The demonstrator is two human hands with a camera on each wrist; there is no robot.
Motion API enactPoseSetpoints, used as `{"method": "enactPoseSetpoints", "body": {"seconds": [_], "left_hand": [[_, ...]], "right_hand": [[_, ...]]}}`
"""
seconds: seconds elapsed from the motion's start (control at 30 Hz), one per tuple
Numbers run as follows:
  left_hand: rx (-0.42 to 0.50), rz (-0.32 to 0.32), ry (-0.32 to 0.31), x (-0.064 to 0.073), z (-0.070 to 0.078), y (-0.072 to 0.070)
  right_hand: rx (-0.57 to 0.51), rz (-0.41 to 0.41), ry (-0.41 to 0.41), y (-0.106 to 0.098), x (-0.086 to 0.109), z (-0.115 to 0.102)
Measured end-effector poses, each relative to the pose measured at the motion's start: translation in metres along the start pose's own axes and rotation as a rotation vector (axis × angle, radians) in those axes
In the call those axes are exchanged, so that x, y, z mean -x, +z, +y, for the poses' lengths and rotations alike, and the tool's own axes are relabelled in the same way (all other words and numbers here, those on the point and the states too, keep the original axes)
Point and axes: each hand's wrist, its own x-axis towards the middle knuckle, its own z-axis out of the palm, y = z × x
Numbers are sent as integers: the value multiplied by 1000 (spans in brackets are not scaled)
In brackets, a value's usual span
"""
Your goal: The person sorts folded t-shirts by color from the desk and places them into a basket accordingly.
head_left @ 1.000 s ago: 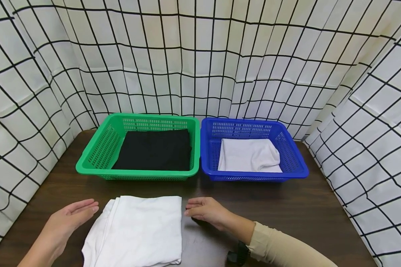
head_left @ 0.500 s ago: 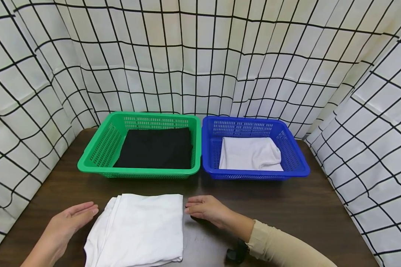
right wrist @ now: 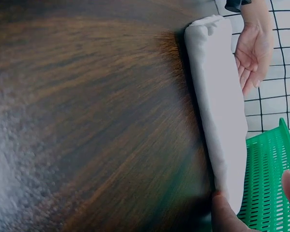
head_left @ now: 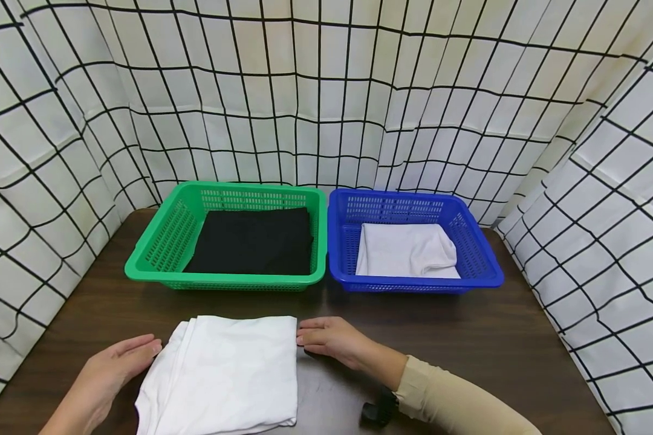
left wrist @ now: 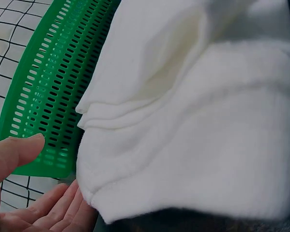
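Observation:
A folded white cloth (head_left: 228,374) lies on the table, its layered edges showing along the left side. My left hand (head_left: 109,371) is at that side, fingers nearly straight; in the left wrist view its fingertips (left wrist: 77,203) meet the cloth's edge while the thumb stays apart. On the opposite side, my right hand (head_left: 337,341) has its extended fingertips at the cloth's upper right edge. The right wrist view shows one of its fingers (right wrist: 224,212) against the end of the cloth (right wrist: 220,106). Neither hand is curled round the cloth.
Behind the cloth, a green basket (head_left: 223,279) holds folded black fabric (head_left: 253,241). Beside it, a blue basket (head_left: 413,283) contains a folded white cloth (head_left: 402,251). Grid-patterned curtains (head_left: 326,90) enclose the dark wooden table (head_left: 495,338) at the back and sides.
Both hands have come slightly inward: the right fingertips moved left to the cloth's edge, and the left hand moved a little right. The cloth and baskets stay in place.

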Motion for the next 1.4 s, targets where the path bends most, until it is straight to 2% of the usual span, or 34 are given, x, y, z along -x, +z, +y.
{"method": "enactPoseSetpoints", "body": {"seconds": [0.27,0.57,0.77,0.93,1.1,1.4], "left_hand": [[65,-8,23,1,-6,4],[62,16,3,-2,-6,9],[130,17,-4,-5,-10,12],[141,3,-18,-6,-9,13],[162,-13,-32,-6,-8,14],[174,-25,-10,-6,-8,16]], "right_hand": [[-9,4,11,2,-2,-2],[-81,-6,70,0,-10,1],[-109,-13,112,1,-11,-1],[-133,-27,132,5,-15,1],[-125,-34,142,10,-18,3],[-103,-49,137,17,-21,2]]}}
